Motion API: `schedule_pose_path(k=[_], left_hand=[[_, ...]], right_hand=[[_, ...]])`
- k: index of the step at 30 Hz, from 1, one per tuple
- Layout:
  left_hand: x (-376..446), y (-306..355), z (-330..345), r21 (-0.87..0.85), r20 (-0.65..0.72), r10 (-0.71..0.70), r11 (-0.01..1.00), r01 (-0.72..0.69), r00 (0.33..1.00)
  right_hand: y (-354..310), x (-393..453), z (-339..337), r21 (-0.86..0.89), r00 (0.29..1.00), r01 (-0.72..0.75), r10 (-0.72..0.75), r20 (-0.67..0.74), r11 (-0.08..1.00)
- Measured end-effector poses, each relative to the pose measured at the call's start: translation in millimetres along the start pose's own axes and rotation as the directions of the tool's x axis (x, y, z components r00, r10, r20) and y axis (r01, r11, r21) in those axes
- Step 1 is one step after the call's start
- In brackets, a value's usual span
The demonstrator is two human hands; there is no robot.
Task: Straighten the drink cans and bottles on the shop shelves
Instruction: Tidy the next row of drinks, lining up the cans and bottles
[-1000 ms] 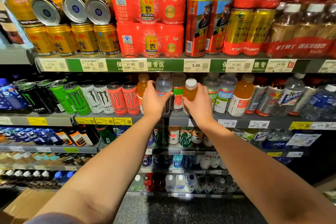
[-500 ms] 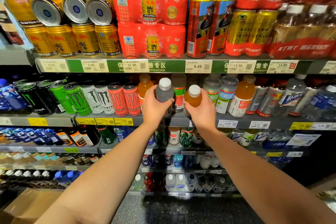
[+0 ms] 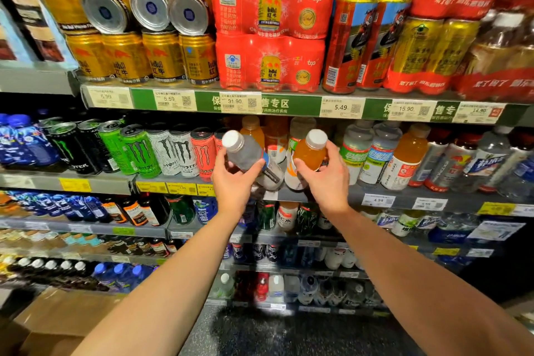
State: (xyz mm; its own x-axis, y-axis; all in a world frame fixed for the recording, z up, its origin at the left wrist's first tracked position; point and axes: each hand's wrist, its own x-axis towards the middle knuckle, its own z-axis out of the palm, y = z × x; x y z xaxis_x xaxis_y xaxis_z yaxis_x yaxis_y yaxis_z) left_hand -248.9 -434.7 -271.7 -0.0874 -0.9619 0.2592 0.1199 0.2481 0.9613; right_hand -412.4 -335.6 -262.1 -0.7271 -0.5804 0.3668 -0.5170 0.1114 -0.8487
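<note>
Bottles are in both hands, in front of the second shelf (image 3: 318, 196) from the top. From the head camera, the left hand (image 3: 235, 179) curls its fingers and thumb round the body of a grey bottle (image 3: 248, 154) with a white cap, and the bottle leans its cap toward the left and the camera. The right hand (image 3: 325, 179) grips an orange bottle (image 3: 310, 153), also white-capped, tilted the same way. Both are held by the lower body, probably so that the labels can be turned outward and the bases set down flat.

Behind them stand more orange and pale bottles on that shelf; whether the two held bottles touch the shelf edge cannot be told, since the hands cover their bases. Just left of the left hand runs a row of tall energy cans (image 3: 138, 153), upright and facing forward. On the shelf above, three gold cans (image 3: 150, 7) lie on their sides atop upright ones, beside red multipacks (image 3: 271, 26); those lying cans look stacked on purpose.

The step in hand seems to be resetting these two bottles upright in their rows.
</note>
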Motion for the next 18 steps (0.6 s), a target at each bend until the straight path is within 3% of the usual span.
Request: schedule_pose_path(k=[4,8,11,18], left_hand=[[4,0,-19,0.076,-0.060,-0.006,0.997,0.010,0.998],[11,-3,-36,0.093,-0.020,-0.034,0.995,0.036,0.999],[14,-3,-45,0.120,0.010,-0.026,0.992,0.025,1.000],[18,-6,-57,0.188,0.049,-0.060,0.981,0.050,0.997]], right_hand=[[-11,3,19,0.063,0.998,-0.023,0.019,0.059,0.998],[-25,9,39,0.063,0.993,0.028,-0.035,0.116,0.998],[-31,15,51,-0.067,0.995,0.074,-0.069,0.071,0.995],[-37,27,71,-0.354,0.999,-0.021,0.031,0.021,0.935]])
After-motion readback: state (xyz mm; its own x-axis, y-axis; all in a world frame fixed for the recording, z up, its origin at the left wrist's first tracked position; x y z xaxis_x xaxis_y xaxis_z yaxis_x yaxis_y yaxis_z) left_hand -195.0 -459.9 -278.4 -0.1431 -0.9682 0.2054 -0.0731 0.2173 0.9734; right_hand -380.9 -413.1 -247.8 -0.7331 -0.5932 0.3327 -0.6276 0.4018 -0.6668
